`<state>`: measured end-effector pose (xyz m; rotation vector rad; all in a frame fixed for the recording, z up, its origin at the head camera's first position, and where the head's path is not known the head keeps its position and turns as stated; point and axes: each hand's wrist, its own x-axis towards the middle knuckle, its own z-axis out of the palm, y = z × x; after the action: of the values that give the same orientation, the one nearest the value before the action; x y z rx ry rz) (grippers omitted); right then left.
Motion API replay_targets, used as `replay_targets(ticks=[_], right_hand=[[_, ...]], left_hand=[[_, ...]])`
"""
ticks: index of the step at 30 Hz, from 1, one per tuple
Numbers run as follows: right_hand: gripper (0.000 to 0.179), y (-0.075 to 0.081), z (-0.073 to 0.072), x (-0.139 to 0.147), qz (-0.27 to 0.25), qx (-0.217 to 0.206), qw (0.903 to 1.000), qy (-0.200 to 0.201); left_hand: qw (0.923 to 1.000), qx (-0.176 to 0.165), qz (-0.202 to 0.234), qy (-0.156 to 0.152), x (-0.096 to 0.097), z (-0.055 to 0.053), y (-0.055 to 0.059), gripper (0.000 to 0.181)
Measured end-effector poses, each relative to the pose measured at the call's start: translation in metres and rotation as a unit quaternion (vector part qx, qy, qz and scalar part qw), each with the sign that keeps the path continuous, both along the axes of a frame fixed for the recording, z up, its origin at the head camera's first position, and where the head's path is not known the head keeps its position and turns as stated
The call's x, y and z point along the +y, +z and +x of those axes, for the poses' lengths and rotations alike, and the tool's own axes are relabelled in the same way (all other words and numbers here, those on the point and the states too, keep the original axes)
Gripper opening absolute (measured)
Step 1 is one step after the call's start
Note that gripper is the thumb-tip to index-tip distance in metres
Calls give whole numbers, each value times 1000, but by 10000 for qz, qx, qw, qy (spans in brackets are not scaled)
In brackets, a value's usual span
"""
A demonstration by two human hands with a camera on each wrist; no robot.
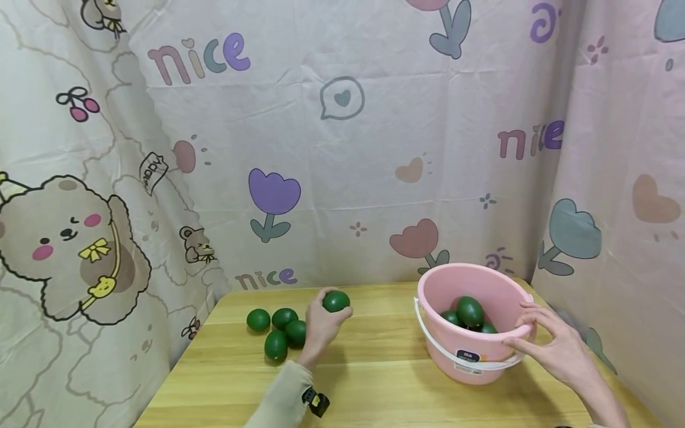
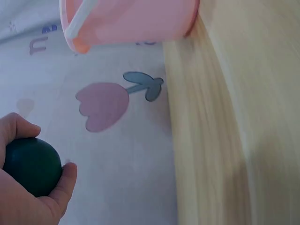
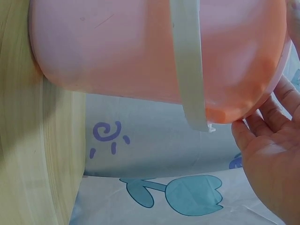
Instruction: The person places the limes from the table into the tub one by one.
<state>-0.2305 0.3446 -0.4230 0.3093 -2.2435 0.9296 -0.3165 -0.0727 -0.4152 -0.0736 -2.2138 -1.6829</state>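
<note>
My left hand (image 1: 321, 324) grips a dark green, smooth oval fruit (image 1: 336, 301) above the table, thumb on one side and fingers on the other. The left wrist view shows the same fruit (image 2: 33, 166) between thumb and fingers. To the left of this hand, several like green fruits (image 1: 276, 345) lie grouped on the wood. My right hand (image 1: 556, 342) holds the rim of a pink bucket (image 1: 444, 348) at its right side. Its fingertips (image 3: 241, 133) lie along the rim in the right wrist view. Inside the bucket sit several green fruits (image 1: 470, 311).
The bucket stands upright on the light wooden table (image 1: 374, 380), its white handle (image 1: 455, 358) hanging down across the front. A printed curtain (image 1: 342, 166) closes off the back and both sides. A black strap device (image 1: 316, 401) is on the left sleeve.
</note>
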Motion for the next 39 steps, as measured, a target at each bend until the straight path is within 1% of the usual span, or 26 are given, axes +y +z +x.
replay_targets(ticks=[3, 7, 12, 17, 22, 25, 28, 31, 35, 37, 39], right_hand=[[34, 0, -1, 0, 17, 38, 10000, 20], [35, 0, -1, -1, 33, 76, 10000, 29], [33, -1, 0, -1, -9, 40, 10000, 31], [34, -2, 1, -2, -13, 55, 10000, 45], [34, -2, 2, -1, -3, 75, 10000, -14], [33, -1, 2, -1, 40, -64, 9999, -101], [32, 0, 2, -1, 75, -181, 9997, -143], [32, 0, 2, -1, 59, -169, 9997, -144], [32, -1, 1, 0, 24, -72, 9999, -126], [32, -1, 2, 1, 13, -119, 9998, -131], [31, -1, 2, 0, 22, -203, 9997, -148]], left_hand=[[9999, 70, 125, -87, 12, 3, 2, 47], [9994, 141, 169, -259, 26, 5, 3, 47], [9986, 283, 46, -450, 43, 7, 0, 47], [9966, 414, 66, -714, 59, 12, -4, 47], [9932, 603, -151, -980, 72, 18, -6, 50], [9922, 691, -287, -997, 78, 21, -3, 55], [9911, 779, -331, -1029, 83, 22, 2, 59], [9883, 849, -217, -1251, 91, 23, 7, 60], [9823, 978, -81, -1595, 101, 22, 11, 58], [9800, 1096, -152, -1651, 105, 23, 13, 56], [9783, 1263, -265, -1624, 110, 23, 14, 55]])
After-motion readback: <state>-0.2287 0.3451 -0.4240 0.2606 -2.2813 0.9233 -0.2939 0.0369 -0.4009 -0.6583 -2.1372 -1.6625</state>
